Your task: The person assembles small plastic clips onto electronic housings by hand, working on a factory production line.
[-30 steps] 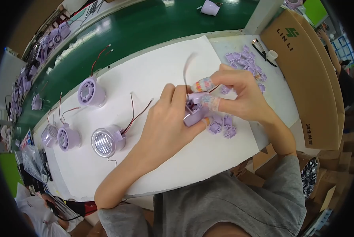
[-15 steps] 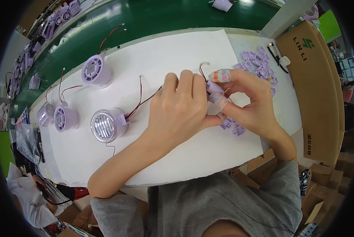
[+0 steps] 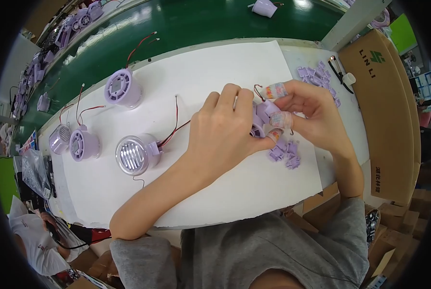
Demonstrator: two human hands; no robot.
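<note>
Purple housing: here it is, a pale purple plastic housing [image 3: 257,128] with a rounded body, up between the two hands over the right part of the sheet, partly hidden by fingers.
Purple block: a smaller pale purple plastic block [image 3: 267,110] shows against the housing; separate piece or same body, I can't tell.
Left hand: the left hand [image 3: 220,126] curls round the housing from the left, gripping it, its taped thumb pressed along the near side.
Right hand: the right hand [image 3: 316,115] pinches the block, thumb and forefinger wrapped in patterned tape.
Thin wire: a dark red-and-black thin wire [image 3: 259,91] curls over by the right forefinger.
Just changed: more purple shows between the hands than half a second ago; the work seems centred where block meets housing.
Against the first frame: the housing's open inside faced the camera and the wire stood tall; now that opening is out of sight and the wire makes a short bend.
Loose clips: small pale purple plastic clips [image 3: 285,154] lie just below the hands.
Slatted unit: to the left, a round purple unit with a silver slatted front [image 3: 131,155] rests on the white paper sheet [image 3: 254,192].
Cardboard box: a tall brown cardboard box [image 3: 391,125] stands at far right.
</note>
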